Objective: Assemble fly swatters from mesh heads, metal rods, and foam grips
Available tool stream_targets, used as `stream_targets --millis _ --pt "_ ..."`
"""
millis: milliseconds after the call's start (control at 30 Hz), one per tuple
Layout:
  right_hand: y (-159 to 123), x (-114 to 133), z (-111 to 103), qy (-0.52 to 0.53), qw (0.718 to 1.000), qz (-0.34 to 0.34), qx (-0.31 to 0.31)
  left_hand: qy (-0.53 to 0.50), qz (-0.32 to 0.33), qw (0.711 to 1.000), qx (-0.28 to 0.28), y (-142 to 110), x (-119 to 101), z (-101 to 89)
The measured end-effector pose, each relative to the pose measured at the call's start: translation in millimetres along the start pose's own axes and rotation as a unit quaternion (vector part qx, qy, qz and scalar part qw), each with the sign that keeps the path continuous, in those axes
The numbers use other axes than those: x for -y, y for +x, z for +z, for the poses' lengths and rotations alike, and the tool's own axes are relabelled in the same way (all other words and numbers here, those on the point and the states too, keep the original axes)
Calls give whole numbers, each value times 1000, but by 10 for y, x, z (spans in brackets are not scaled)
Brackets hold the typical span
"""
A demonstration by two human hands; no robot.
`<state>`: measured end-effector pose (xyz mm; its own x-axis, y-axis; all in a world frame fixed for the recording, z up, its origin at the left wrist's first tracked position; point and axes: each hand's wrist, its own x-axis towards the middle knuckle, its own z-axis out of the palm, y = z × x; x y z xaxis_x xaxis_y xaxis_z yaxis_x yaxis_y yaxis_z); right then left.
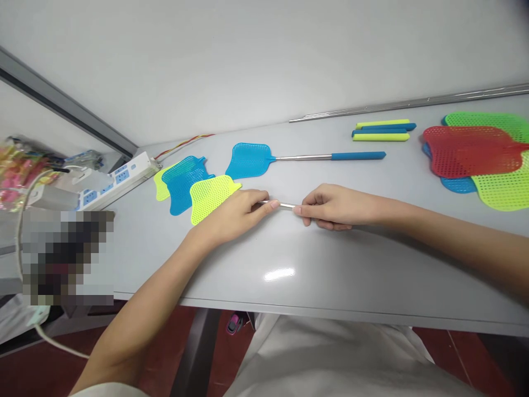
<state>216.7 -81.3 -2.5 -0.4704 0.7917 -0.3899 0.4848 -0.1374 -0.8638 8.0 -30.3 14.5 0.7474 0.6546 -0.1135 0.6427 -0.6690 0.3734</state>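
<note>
Far left: a clear bag of pink and yellow items [19,171] beside a white power strip with blue sockets [118,181], on a pale grey table [289,300]. Next along, loose fly swatter heads overlap: a blue head [182,184] on a lime one, and a second lime head [210,197] touching the left hand's wrist side. No shaft shows on these.

Left hand [235,216]: nearly closed, thumb and fingertips pinching one end of a slim metal rod [284,205]. The rod lies level, just above the tabletop, its ends hidden in the fingers. Right hand [334,207]: likewise nearly closed, pinching the other end.

Beyond the hands, one complete swatter lies flat: blue head [248,161], telescopic steel shaft [303,157], blue grip [357,156].

Right of it, four separate blue and lime grips [382,130] lie side by side, unattached. Far right, a pile of heads: red [467,150] over green, lime [506,187] and blue. So one swatter stands assembled; the grips and heads remain apart.
</note>
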Motion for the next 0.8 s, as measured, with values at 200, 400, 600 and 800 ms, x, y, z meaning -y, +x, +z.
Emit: stream_targets --millis 200,400,600,800 --pt "7 15 4 -5 1000 6 -5 -4 4 1000 -3 9 8 0" --pt "12 -5 -1 -1 1000 1 -4 -7 1 1000 0 6 5 -1" --pt "7 -4 -2 -5 1000 1 -5 -6 -3 1000 0 5 -6 -3" --pt "-1 15 5 -13 1000 4 -6 -8 -4 1000 4 9 11 4"
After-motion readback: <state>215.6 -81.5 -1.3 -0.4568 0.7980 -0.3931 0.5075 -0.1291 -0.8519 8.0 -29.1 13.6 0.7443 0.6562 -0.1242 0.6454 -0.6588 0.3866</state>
